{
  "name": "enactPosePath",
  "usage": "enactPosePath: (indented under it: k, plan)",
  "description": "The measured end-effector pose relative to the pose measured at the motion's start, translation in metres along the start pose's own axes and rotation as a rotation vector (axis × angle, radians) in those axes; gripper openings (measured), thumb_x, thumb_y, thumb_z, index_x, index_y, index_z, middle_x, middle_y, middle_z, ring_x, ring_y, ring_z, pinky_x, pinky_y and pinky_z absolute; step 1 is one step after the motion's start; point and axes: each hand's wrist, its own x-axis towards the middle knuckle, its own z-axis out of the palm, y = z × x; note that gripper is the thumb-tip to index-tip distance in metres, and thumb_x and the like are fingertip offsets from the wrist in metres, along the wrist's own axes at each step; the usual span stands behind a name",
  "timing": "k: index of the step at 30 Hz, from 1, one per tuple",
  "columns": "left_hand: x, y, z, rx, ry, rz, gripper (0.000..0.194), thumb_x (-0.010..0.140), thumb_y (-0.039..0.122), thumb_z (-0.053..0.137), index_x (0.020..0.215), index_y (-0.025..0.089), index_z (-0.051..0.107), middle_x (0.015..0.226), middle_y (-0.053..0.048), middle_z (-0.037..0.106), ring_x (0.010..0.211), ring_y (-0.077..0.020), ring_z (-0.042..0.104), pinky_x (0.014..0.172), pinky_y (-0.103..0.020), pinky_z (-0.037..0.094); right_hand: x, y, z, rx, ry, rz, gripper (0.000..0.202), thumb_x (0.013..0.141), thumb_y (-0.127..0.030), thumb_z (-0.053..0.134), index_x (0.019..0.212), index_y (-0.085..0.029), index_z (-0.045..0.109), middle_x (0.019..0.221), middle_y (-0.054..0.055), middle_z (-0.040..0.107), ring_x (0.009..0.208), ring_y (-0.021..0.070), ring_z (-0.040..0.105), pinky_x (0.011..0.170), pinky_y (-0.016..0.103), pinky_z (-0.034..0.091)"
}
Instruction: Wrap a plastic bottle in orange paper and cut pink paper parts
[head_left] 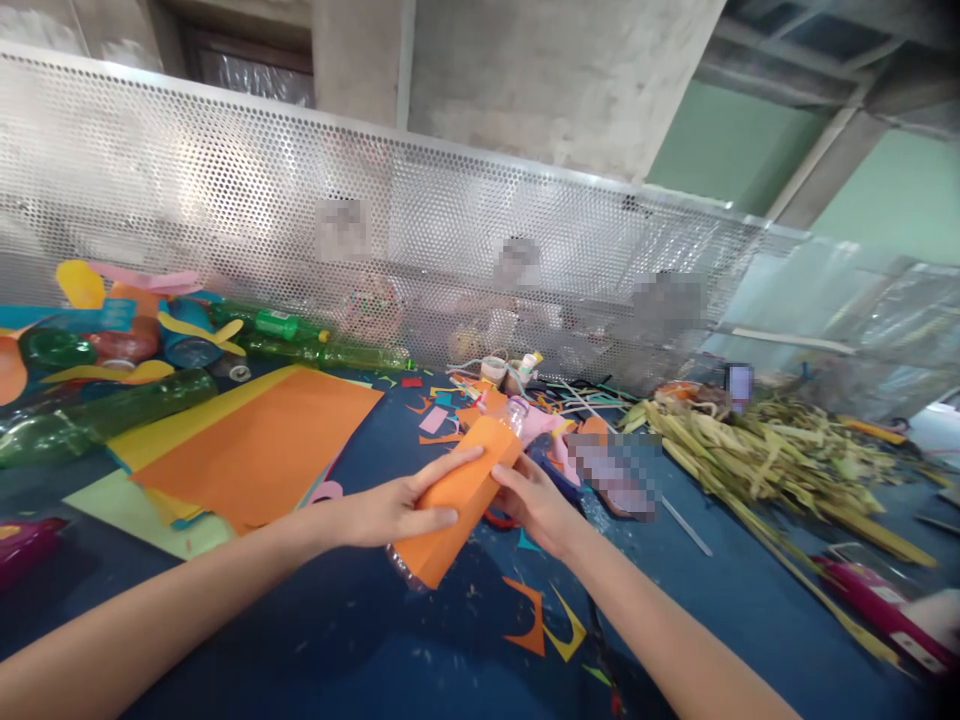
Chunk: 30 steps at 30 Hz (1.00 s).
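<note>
A clear plastic bottle (517, 412) wrapped in orange paper (466, 505) is held tilted above the blue table, its neck pointing away to the upper right. My left hand (401, 508) grips the wrapped bottle from the left, thumb and fingers lying on the paper. On the other side my right hand (536, 500) holds it near the neck end, with fingertips pressed to the paper's edge. The bottle's bare base shows below the wrap. Beneath and beyond it lie paper scraps (525, 615) in orange and yellow.
Coloured paper sheets (262, 450) lie to the left, beside green plastic bottles (112, 410) and paper-decorated bottles. A heap of dried leaf strips (772, 450) and a stapler-like magenta object (885, 610) are on the right. A perforated metal screen (450, 200) stands behind, with people beyond it.
</note>
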Motion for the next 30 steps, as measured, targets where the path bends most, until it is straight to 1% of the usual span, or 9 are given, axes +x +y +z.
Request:
enactPosePath:
  k: [7,10,14,16,20,23,27,28,30]
  plan:
    - [0.003,-0.001,0.004,0.133,0.090,0.092,0.062,0.089,0.041,0.046,0.143,0.034,0.018,0.152,0.002,0.017,0.137,-0.0274,0.017,0.112,-0.044,0.015,0.002,0.004,-0.001,0.016,0.038,0.005,0.039,0.070,-0.035,0.070,0.105,-0.023,0.057,0.114,0.004,0.064,0.097,0.0207,0.063,0.080,0.034,0.052]
    - [0.004,0.000,0.002,0.171,0.099,0.112,0.059,0.090,0.039,0.045,0.143,0.033,0.020,0.151,0.003,0.019,0.138,-0.0272,0.016,0.113,-0.044,0.013,0.003,0.003,-0.002,0.028,-0.003,0.051,0.041,0.071,-0.038,0.068,0.108,-0.024,0.057,0.118,0.005,0.061,0.103,0.0215,0.061,0.084,0.035,0.051]
    - [0.004,-0.002,0.002,0.195,0.089,0.101,0.060,0.089,0.037,0.047,0.143,0.034,0.020,0.150,0.002,0.023,0.135,-0.0266,0.024,0.111,-0.044,0.018,0.002,0.003,-0.005,0.062,-0.094,0.078,0.051,0.072,-0.052,0.062,0.113,-0.023,0.055,0.124,0.008,0.058,0.110,0.0230,0.057,0.086,0.036,0.050]
    - [0.005,-0.004,0.003,0.190,0.084,0.103,0.060,0.089,0.036,0.047,0.142,0.034,0.020,0.150,0.002,0.024,0.134,-0.0259,0.027,0.111,-0.043,0.021,0.001,0.005,-0.005,0.062,-0.092,0.067,0.048,0.071,-0.049,0.064,0.111,-0.023,0.056,0.122,0.007,0.059,0.107,0.0227,0.058,0.082,0.034,0.051]
    - [0.005,-0.004,0.001,0.179,0.067,0.089,0.060,0.089,0.039,0.046,0.143,0.033,0.020,0.150,0.002,0.023,0.136,-0.0259,0.023,0.112,-0.043,0.018,0.001,0.009,0.001,0.075,-0.009,0.079,0.034,0.071,-0.032,0.070,0.102,-0.022,0.059,0.102,0.003,0.067,0.089,0.0179,0.064,0.071,0.028,0.054]
    - [0.002,0.000,-0.003,0.144,0.086,0.065,0.063,0.088,0.043,0.048,0.143,0.033,0.019,0.152,0.000,0.016,0.137,-0.0276,0.017,0.112,-0.044,0.015,0.004,0.005,0.002,0.138,0.066,0.071,0.033,0.070,-0.029,0.072,0.099,-0.022,0.060,0.098,0.001,0.067,0.084,0.0153,0.064,0.067,0.025,0.053]
    - [-0.001,-0.005,-0.003,-0.064,0.123,0.061,0.088,0.074,0.043,0.067,0.143,0.032,0.015,0.153,-0.008,0.010,0.131,-0.0326,0.031,0.100,-0.047,0.038,0.011,-0.005,-0.006,0.226,0.236,0.033,0.028,0.070,-0.028,0.071,0.096,-0.023,0.061,0.097,-0.001,0.068,0.082,0.0144,0.064,0.065,0.025,0.054]
    - [0.000,-0.008,-0.001,-0.079,0.153,0.079,0.093,0.069,0.040,0.073,0.142,0.031,0.017,0.152,-0.009,0.012,0.130,-0.0328,0.032,0.099,-0.047,0.040,0.012,-0.007,-0.008,0.242,0.266,0.029,0.027,0.070,-0.028,0.071,0.095,-0.023,0.061,0.096,-0.001,0.068,0.081,0.0146,0.064,0.065,0.025,0.054]
    - [0.003,-0.017,0.006,-0.040,0.269,0.121,0.093,0.063,0.036,0.078,0.139,0.029,0.025,0.150,-0.010,0.018,0.132,-0.0322,0.028,0.102,-0.046,0.036,0.013,-0.007,-0.009,0.252,0.294,0.035,0.027,0.070,-0.028,0.071,0.095,-0.023,0.061,0.094,0.000,0.068,0.080,0.0150,0.064,0.063,0.024,0.054]
